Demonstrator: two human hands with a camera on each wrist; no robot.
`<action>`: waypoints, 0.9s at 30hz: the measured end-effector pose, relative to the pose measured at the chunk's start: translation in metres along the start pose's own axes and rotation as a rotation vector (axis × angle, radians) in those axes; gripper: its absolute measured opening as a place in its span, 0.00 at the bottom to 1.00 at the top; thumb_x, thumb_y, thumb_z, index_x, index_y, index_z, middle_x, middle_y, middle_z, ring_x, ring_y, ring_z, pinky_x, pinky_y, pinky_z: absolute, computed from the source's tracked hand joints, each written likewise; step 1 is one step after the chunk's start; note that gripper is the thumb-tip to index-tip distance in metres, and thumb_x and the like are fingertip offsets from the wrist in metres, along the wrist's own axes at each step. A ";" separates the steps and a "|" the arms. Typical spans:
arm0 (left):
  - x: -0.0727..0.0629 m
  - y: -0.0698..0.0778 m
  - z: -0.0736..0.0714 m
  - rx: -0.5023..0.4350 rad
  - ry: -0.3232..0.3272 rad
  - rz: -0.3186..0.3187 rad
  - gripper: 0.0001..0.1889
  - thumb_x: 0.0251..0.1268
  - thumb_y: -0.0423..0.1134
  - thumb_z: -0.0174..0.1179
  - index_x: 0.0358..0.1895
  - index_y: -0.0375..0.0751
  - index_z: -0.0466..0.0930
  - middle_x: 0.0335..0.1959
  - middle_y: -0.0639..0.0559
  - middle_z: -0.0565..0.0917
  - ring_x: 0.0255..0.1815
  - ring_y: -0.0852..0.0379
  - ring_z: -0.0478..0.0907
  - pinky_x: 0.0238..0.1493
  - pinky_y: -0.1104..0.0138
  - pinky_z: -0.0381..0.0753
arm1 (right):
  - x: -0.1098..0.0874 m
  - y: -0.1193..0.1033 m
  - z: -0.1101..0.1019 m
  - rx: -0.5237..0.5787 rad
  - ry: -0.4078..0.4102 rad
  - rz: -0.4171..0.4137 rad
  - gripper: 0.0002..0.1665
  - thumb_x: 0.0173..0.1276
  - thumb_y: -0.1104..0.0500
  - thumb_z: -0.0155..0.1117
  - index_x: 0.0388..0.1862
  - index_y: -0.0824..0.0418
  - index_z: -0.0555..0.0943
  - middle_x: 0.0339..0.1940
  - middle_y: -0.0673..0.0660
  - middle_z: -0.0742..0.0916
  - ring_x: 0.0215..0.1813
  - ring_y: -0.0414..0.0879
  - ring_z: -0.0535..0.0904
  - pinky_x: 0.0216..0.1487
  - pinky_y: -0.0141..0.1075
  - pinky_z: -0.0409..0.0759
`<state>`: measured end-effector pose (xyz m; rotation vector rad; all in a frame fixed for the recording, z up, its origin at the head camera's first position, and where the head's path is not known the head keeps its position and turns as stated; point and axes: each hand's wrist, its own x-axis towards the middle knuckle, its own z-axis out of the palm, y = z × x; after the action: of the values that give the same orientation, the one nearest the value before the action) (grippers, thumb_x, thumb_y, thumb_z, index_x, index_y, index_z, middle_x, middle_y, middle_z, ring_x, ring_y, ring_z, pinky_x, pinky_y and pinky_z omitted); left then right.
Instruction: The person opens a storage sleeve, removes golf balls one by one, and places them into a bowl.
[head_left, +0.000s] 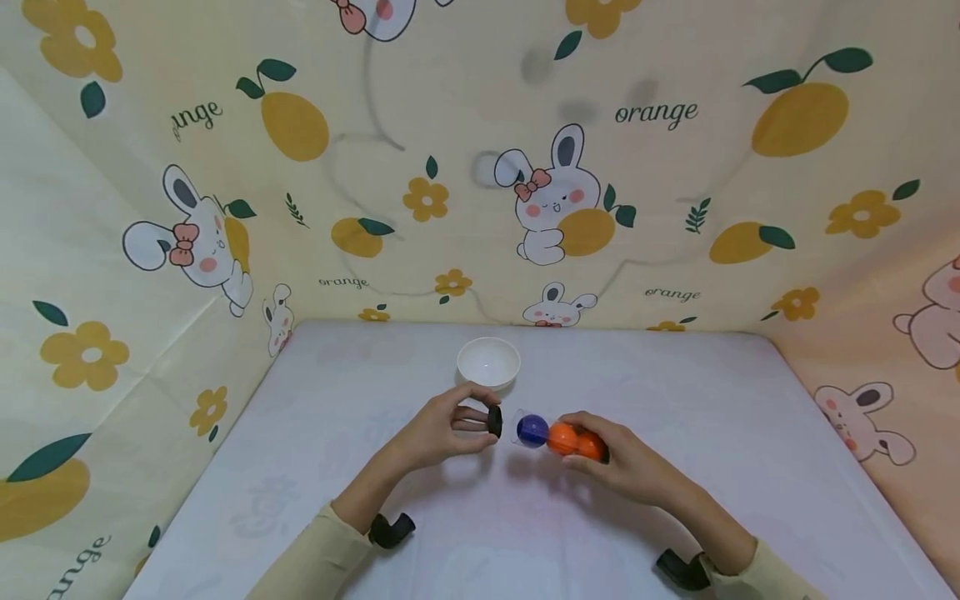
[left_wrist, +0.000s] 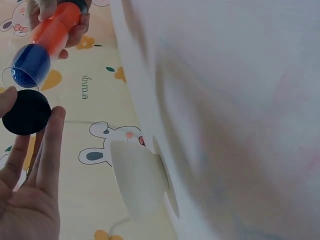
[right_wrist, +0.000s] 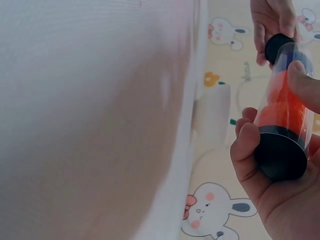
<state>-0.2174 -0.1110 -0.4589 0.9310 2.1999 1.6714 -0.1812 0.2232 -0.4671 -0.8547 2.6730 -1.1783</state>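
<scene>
My right hand (head_left: 626, 458) grips a clear tube (right_wrist: 286, 92) with a black base, tilted so its uncapped end points left. Inside it sit a blue ball (head_left: 532, 430) toward the mouth and two orange balls (head_left: 564, 438) behind. Between thumb and fingertips my left hand (head_left: 442, 429) pinches a round black cap (head_left: 495, 421), held a short way apart from the tube's mouth. In the left wrist view, the cap (left_wrist: 27, 112) faces the camera flat side on. The right wrist view shows the black base (right_wrist: 281, 156) against the right palm.
A white bowl (head_left: 489, 363) stands on the white-covered table (head_left: 375, 367), beyond the hands toward the back. Printed cloth with rabbits and oranges hangs behind and at both sides. Black wrist mounts (head_left: 392, 530) sit at both sleeves.
</scene>
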 end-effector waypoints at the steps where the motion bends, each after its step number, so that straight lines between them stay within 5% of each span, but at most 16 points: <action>1: 0.000 0.000 -0.001 0.011 0.001 0.004 0.27 0.66 0.28 0.74 0.66 0.38 0.76 0.66 0.37 0.80 0.59 0.47 0.87 0.63 0.48 0.86 | 0.000 0.000 0.000 -0.002 0.000 0.001 0.28 0.75 0.49 0.74 0.70 0.48 0.78 0.61 0.47 0.86 0.56 0.43 0.81 0.61 0.39 0.84; 8: -0.003 -0.001 -0.005 0.131 0.029 -0.014 0.26 0.68 0.32 0.75 0.67 0.42 0.78 0.62 0.47 0.83 0.56 0.51 0.86 0.62 0.59 0.87 | -0.001 0.000 -0.001 -0.027 0.004 -0.015 0.29 0.72 0.56 0.77 0.69 0.52 0.78 0.60 0.50 0.87 0.55 0.45 0.81 0.60 0.38 0.85; 19: -0.007 -0.004 -0.007 0.050 0.003 -0.135 0.27 0.68 0.24 0.71 0.68 0.39 0.77 0.65 0.40 0.81 0.58 0.46 0.87 0.57 0.65 0.88 | -0.002 0.001 -0.001 -0.020 -0.007 0.016 0.29 0.71 0.56 0.78 0.68 0.49 0.78 0.59 0.46 0.86 0.55 0.44 0.81 0.60 0.37 0.84; 27: -0.008 -0.011 -0.009 0.089 -0.024 -0.167 0.26 0.68 0.25 0.72 0.66 0.39 0.78 0.63 0.42 0.83 0.58 0.48 0.87 0.58 0.65 0.88 | -0.004 0.002 -0.003 -0.017 -0.009 0.035 0.28 0.72 0.51 0.77 0.68 0.48 0.78 0.59 0.46 0.86 0.55 0.44 0.81 0.60 0.37 0.84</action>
<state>-0.2196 -0.1240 -0.4674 0.7595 2.2830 1.4909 -0.1798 0.2286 -0.4668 -0.8100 2.6834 -1.1434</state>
